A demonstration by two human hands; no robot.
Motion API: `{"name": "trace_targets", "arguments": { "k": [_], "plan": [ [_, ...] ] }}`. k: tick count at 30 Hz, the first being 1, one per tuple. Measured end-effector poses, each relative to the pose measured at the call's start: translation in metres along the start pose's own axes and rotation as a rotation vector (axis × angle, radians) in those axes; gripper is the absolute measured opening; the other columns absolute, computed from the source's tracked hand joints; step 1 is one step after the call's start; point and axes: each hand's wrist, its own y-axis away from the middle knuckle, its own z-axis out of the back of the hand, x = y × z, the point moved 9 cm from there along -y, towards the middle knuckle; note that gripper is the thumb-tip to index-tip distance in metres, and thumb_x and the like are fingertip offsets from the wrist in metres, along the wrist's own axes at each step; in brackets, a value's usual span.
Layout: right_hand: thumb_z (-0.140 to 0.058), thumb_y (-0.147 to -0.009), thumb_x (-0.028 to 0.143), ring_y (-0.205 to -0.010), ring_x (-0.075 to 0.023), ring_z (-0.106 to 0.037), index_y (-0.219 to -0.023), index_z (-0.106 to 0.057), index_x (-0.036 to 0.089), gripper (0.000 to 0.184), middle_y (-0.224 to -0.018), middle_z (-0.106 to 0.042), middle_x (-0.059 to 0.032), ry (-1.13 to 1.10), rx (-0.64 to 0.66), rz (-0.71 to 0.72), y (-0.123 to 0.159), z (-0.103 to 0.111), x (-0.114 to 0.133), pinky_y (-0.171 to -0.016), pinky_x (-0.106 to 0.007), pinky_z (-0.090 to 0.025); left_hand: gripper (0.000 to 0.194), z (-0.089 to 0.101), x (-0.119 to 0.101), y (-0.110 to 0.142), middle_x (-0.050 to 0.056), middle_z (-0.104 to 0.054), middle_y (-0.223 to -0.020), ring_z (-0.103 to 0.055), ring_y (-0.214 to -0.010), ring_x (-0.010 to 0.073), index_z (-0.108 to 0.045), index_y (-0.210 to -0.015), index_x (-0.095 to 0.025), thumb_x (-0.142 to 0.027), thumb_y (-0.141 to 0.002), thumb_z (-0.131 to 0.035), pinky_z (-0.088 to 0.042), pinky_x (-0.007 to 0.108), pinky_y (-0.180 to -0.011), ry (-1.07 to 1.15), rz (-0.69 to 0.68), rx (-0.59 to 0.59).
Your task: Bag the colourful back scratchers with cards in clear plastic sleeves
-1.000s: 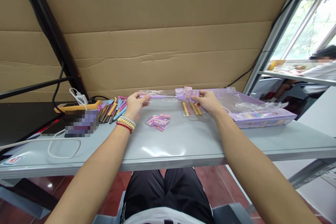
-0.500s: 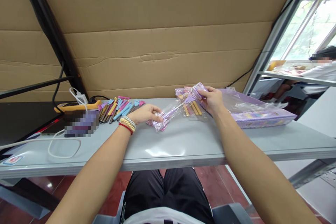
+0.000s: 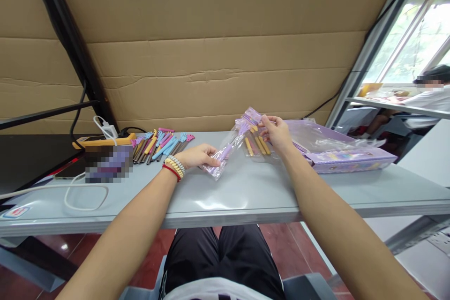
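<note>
Clear bag, purple stick inside; left hand pinching lower end, right hand pinching upper end; thin plastic could tear if tugged.

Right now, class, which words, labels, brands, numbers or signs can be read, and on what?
No text is readable.
Sticker on the grey table: too blurred.
Purple box, printed front: too blurred.
Purple card in the clear bag: too small.
Dark marks on the white shirt: cut off.

Cardboard backs the grey table; red floor below, apparently tiled; bright window right.
</note>
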Motion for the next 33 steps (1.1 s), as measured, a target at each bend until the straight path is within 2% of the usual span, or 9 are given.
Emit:
{"name": "trace_targets", "arguments": {
  "k": [2,4,9,12,15,19,23,28,33],
  "plan": [
    [-0.070,-0.065,0.059,-0.050,-0.0079,-0.050,-0.092,-0.047,0.019,0.054,-0.083,-0.061,-0.0026,0.056,0.027,0.040,0.007,-0.007,0.007,-0.036,-0.019,-0.034,0.037,0.004,-0.001,-0.002,0.005,-0.066,-0.072,-0.052,-0.055,0.0113,-0.069,-0.088,-0.011,-0.036,-0.061,-0.077,-0.038,0.022,-0.048,0.030,-0.009,-0.076],
    [-0.072,-0.064,0.057,-0.054,-0.0084,-0.052,-0.089,-0.046,0.019,0.052,-0.085,-0.059,-0.0025,0.105,0.161,0.081,0.019,-0.027,0.014,-0.037,-0.018,-0.035,0.036,0.008,-0.002,-0.004,0.006,-0.066,-0.073,-0.053,-0.054,0.0115,-0.068,-0.086,-0.011,-0.035,-0.061,-0.078,-0.037,0.023,-0.047,0.081,-0.030,-0.156],
    [-0.073,-0.069,0.043,-0.074,-0.0142,-0.062,-0.094,-0.047,0.021,0.043,-0.102,-0.059,-0.0042,0.131,0.921,-0.020,0.087,-0.107,0.004,-0.047,-0.020,-0.044,0.030,0.026,0.003,-0.007,0.000,-0.060,-0.064,-0.050,-0.051,0.0100,-0.061,-0.082,-0.014,-0.034,-0.066,-0.075,-0.036,0.022,-0.048,0.158,-0.072,-0.375],
    [-0.073,-0.071,0.040,-0.069,-0.0126,-0.060,-0.090,-0.049,0.019,0.037,-0.082,-0.059,-0.0005,0.138,1.086,-0.039,0.109,-0.125,-0.002,-0.048,-0.019,-0.043,0.031,0.031,0.002,-0.008,-0.001,-0.058,-0.066,-0.052,-0.055,0.0098,-0.058,-0.081,-0.014,-0.033,-0.064,-0.077,-0.039,0.022,-0.051,0.167,-0.128,-0.427],
    [-0.073,-0.070,0.042,-0.061,-0.0112,-0.054,-0.082,-0.054,0.016,0.034,-0.066,-0.055,0.0015,0.145,1.076,-0.022,0.109,-0.128,-0.004,-0.046,-0.020,-0.040,0.036,0.028,0.001,-0.007,-0.003,-0.056,-0.063,-0.051,-0.052,0.0092,-0.056,-0.081,-0.015,-0.035,-0.063,-0.079,-0.039,0.021,-0.049,0.181,-0.117,-0.419],
    [-0.071,-0.070,0.045,-0.055,-0.0101,-0.051,-0.070,-0.059,0.014,0.034,-0.060,-0.055,0.0000,0.145,1.001,-0.001,0.101,-0.123,0.001,-0.046,-0.021,-0.039,0.044,0.016,-0.007,-0.005,-0.005,-0.054,-0.059,-0.051,-0.048,0.0087,-0.051,-0.088,-0.016,-0.038,-0.064,-0.080,-0.041,0.021,-0.046,0.299,-0.129,-0.358],
    [-0.068,-0.071,0.048,-0.048,-0.0086,-0.046,-0.063,-0.058,0.013,0.037,-0.053,-0.053,0.0002,0.225,0.936,0.033,0.098,-0.119,0.005,-0.048,-0.023,-0.037,0.050,0.009,-0.013,-0.005,-0.005,-0.055,-0.057,-0.053,-0.048,0.0092,-0.050,-0.092,-0.016,-0.042,-0.063,-0.081,-0.044,0.021,-0.046,0.289,-0.169,-0.319],
    [-0.070,-0.065,0.055,-0.048,-0.0072,-0.037,-0.056,-0.050,0.015,0.046,-0.050,-0.044,0.0031,0.385,0.826,0.112,0.091,-0.113,0.003,-0.045,-0.022,-0.027,0.050,0.007,-0.010,-0.007,0.002,-0.063,-0.065,-0.060,-0.053,0.0132,-0.053,-0.091,-0.014,-0.051,-0.066,-0.076,-0.050,0.025,-0.049,0.226,-0.125,-0.316],
    [-0.071,-0.062,0.053,-0.049,-0.0060,-0.027,-0.051,-0.038,0.017,0.050,-0.048,-0.031,0.0062,0.599,0.684,0.228,0.081,-0.105,0.003,-0.047,-0.023,-0.017,0.053,0.001,-0.014,-0.006,0.004,-0.061,-0.067,-0.062,-0.061,0.0143,-0.058,-0.085,-0.012,-0.061,-0.069,-0.068,-0.048,0.023,-0.050,0.234,-0.131,-0.257]
  ]
}}
